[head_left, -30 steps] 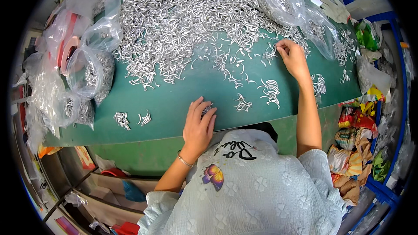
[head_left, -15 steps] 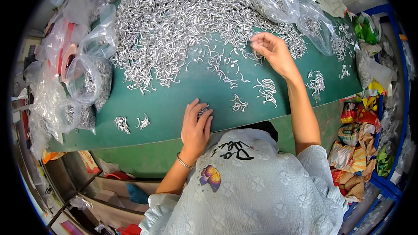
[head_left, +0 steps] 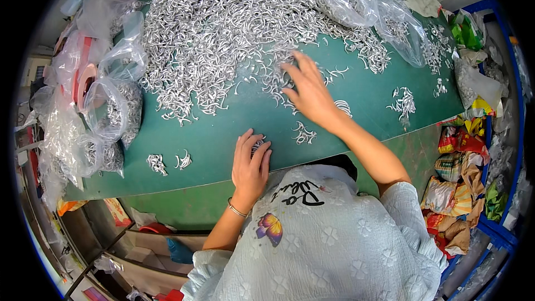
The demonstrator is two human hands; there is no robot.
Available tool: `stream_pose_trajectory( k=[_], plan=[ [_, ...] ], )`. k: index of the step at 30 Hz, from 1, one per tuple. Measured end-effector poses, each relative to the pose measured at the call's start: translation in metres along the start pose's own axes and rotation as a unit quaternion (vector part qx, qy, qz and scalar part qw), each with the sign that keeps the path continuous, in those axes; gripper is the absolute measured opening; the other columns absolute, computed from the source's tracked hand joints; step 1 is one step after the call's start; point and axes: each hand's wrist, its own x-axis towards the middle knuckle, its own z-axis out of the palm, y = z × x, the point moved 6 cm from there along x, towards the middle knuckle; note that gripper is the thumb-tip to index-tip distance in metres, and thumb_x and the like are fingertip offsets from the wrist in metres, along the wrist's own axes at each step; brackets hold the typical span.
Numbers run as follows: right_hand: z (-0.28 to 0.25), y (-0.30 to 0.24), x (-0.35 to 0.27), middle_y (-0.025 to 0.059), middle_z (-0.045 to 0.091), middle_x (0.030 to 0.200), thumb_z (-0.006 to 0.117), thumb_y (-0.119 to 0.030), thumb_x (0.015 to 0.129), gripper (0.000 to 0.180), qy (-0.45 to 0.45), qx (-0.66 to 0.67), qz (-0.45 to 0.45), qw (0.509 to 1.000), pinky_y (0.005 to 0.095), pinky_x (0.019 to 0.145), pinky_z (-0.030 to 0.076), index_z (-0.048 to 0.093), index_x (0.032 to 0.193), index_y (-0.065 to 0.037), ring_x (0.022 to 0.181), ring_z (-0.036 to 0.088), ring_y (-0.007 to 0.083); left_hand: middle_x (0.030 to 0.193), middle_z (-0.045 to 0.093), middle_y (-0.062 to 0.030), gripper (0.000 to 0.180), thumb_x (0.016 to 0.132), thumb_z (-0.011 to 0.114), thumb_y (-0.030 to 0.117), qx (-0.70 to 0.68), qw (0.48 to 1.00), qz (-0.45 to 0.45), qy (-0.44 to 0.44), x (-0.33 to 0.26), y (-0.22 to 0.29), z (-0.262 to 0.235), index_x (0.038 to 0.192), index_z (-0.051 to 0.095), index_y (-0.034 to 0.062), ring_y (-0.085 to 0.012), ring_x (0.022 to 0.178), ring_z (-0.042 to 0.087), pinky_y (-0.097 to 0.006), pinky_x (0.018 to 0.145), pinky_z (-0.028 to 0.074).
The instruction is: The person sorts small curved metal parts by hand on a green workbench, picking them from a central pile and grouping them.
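Observation:
A broad heap of small, curved silvery metal pieces (head_left: 206, 39) covers the far part of the green table (head_left: 223, 125). My right hand (head_left: 309, 92) is at the heap's near edge, fingers spread over loose pieces; its fingertips are slightly blurred. Close to the table's front edge, my left hand (head_left: 249, 164) rests with fingers curled round several metal pieces (head_left: 257, 146), which show between thumb and forefinger. Just right of it lies a small cluster of pieces (head_left: 304, 133). Another group of curved pieces (head_left: 344, 108) is partly hidden behind my right forearm.
Clear plastic bags of metal pieces (head_left: 131, 108) crowd the table's left side. More bags (head_left: 348, 3) and a pale glove (head_left: 422, 3) lie at the far right. Small piles (head_left: 156, 164) sit near the front left, another (head_left: 404, 104) at right. Blue shelving (head_left: 496, 228) holds colourful packages.
My right hand has moved left and slightly nearer along the heap's edge, and its fingers have spread. Some loose pieces there have shifted. My left hand stays in place.

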Motion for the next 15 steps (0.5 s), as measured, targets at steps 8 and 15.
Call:
stream_pose_trajectory(
  k=[8,15],
  plan=[
    [0.016,-0.026,0.031,0.0098,0.066,0.100,0.064,0.002,0.084,0.019,-0.077,0.251,0.071,0.962,0.0337,0.082,0.051,0.064,0.104,0.001,0.091,0.063,0.0230,0.112,0.060,-0.0130,0.019,0.079,0.068,-0.002,-0.004,1.000,0.001,0.005,0.000,-0.001,0.000,0.098,0.065,0.0023,-0.0376,0.119,0.053,-0.047,0.099,0.044],
    [-0.024,-0.001,0.031,0.0071,0.069,0.099,0.063,-0.004,0.089,0.017,-0.139,0.342,0.073,0.927,0.0268,0.078,0.052,0.066,0.104,0.002,0.086,0.064,0.0140,0.112,0.060,-0.0123,0.020,0.078,0.069,-0.002,-0.011,1.000,0.001,0.008,-0.001,0.000,-0.001,0.098,0.066,0.0023,-0.0370,0.119,0.053,-0.045,0.097,0.045]
  ],
)
